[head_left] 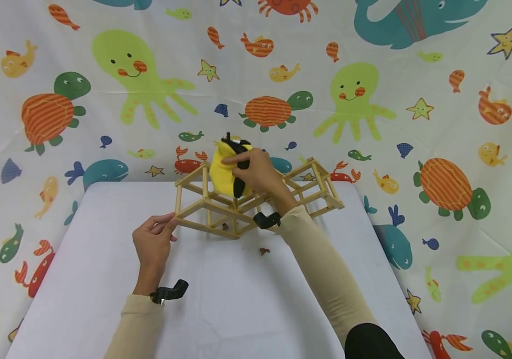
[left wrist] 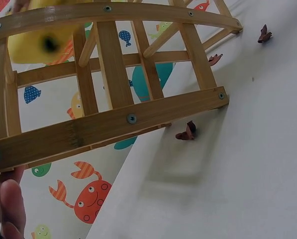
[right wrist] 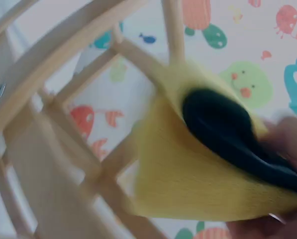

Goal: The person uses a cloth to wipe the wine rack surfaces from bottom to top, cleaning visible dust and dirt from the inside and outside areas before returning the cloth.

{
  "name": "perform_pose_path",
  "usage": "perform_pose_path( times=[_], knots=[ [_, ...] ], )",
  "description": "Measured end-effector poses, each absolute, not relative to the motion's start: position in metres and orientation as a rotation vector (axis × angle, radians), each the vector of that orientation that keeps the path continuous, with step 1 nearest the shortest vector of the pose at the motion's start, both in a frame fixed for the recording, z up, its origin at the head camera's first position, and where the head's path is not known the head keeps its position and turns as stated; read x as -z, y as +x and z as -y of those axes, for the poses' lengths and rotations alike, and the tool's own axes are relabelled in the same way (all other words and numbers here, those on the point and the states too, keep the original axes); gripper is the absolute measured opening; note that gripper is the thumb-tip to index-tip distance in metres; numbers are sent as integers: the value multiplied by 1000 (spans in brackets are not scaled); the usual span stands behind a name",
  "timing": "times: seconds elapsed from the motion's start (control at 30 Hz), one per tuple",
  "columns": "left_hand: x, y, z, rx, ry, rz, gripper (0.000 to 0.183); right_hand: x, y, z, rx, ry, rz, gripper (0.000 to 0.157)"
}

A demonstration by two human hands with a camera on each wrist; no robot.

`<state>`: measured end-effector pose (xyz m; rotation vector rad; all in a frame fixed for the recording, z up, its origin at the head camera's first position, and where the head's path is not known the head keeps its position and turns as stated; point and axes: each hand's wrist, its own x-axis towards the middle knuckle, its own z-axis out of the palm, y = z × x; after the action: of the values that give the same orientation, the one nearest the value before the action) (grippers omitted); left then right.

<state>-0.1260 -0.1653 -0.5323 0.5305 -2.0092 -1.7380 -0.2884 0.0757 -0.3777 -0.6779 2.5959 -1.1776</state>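
My left hand [head_left: 152,244] pinches the near left end of a slatted wooden rack [head_left: 206,203] that zigzags across the back of the table. In the left wrist view, the fingertips [left wrist: 13,201] are at the rack's lower corner. Above the rack's left part, my right hand [head_left: 258,172] grips a soft yellow and black cloth piece [head_left: 222,172], thin black bits sticking up at its top. The right wrist view shows the yellow cloth [right wrist: 188,184] blurred, a black patch on it, hanging over the rack's bars [right wrist: 63,40].
Small brown leaf-like pieces [head_left: 264,251] lie on the white table [head_left: 220,309], several near the rack's front. Behind stands a curtain [head_left: 256,70] printed with sea animals. A black band with a camera mount [head_left: 170,290] is on the left wrist.
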Motion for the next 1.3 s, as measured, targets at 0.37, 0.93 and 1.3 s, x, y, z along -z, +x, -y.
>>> perform_pose_path(
  times=[0.37, 0.93, 1.3],
  knots=[
    [534, -126, 164, 1734, 525, 2014, 31, 388, -292, -46, 1237, -634, -2764, 36],
    [533, -126, 167, 1742, 538, 1979, 29, 373, -289, -28, 1781, -948, -2606, 32],
    [533, -125, 166, 1759, 532, 1970, 29, 380, -302, 34, 1128, -878, -2760, 39]
  ],
)
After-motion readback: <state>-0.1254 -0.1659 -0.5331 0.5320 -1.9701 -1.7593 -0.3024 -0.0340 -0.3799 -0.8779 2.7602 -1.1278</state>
